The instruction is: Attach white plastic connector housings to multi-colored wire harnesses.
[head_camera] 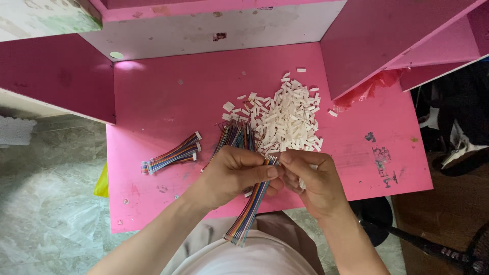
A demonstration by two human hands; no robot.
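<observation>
Matt pink painted table (pixel 168 97), scuffed and stained, paint worn off in dark blotches at the right. Small white plastic connectors (pixel 288 114) heaped at the far middle, smooth, faintly shiny. Ribbon cable (pixel 250 206) in many-coloured plastic sleeving, smooth, pinched in the left hand (pixel 232 175) and right hand (pixel 310 181). Similar finished cables (pixel 172 154) at the left. Polished grey stone floor (pixel 46 203), glossy, veined. Crinkled red plastic film (pixel 369 89) at the far right.

A scuffed pink desk (pixel 168 102) is flanked by pink side panels (pixel 56 76), backed by a white board (pixel 204 30), above grey marbled floor (pixel 46 203).
</observation>
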